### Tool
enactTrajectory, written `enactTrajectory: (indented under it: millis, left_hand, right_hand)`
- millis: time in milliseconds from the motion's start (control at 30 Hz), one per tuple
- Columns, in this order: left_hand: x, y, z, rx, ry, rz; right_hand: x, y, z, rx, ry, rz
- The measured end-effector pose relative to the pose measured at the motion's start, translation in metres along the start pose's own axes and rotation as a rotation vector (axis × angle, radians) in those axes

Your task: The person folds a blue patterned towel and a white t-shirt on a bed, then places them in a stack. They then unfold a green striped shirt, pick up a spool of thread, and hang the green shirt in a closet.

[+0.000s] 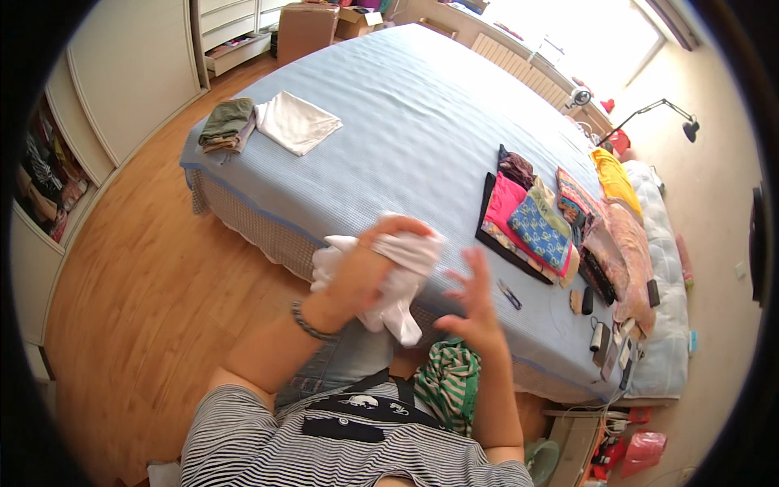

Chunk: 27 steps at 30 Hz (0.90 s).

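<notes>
My left hand (361, 276), with a dark bead bracelet on its wrist, is closed around a bunched white cloth garment (399, 316) above my lap, in front of the bed's near edge. The hand and the cloth are slightly blurred, and the garment's kind is unclear. To its right my right hand (475, 312) is raised with its fingers spread, holding nothing and apart from the cloth. Below it lies a crumpled green-and-white striped garment (449, 377) beside my lap.
The bed's blue cover (389, 105) bears a folded white cloth (296, 123), a stack of folded clothes (227, 122), a colourful pile (535, 223) and small scissors or snips (510, 295). Devices and cables lie at the right edge. An open wardrobe (49, 170) stands left.
</notes>
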<state>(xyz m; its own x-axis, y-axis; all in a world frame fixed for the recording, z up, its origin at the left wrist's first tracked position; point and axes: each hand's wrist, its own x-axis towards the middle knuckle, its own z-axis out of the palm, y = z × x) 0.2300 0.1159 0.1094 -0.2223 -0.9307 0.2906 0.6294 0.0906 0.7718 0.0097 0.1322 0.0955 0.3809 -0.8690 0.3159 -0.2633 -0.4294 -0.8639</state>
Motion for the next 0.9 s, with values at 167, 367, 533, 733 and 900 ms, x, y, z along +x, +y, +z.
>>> enactTrajectory:
  millis: [167,367,533,733,900]
  left_hand:
    - [-0.006,-0.001,0.055,-0.567,-0.098,-0.389]
    - [-0.026,0.004,-0.032,0.586,-0.077,0.041]
    - [-0.06,-0.097,-0.083,-0.138,-0.105,-0.108]
    - [0.029,0.01,-0.039,1.604,-0.451,-0.16]
    - [0.145,0.035,-0.074,2.033,-0.681,0.329]
  right_hand:
    - [-0.001,0.073,0.085,-0.05,-0.008,0.006]
    - [0.029,-0.004,0.028,0.504,0.114,0.271]
    - [0.01,0.024,0.062,0.452,-0.122,0.279]
    - [0.007,0.012,0.028,0.269,0.035,0.292]
    - [-0.042,0.057,-0.003,0.391,0.259,0.443]
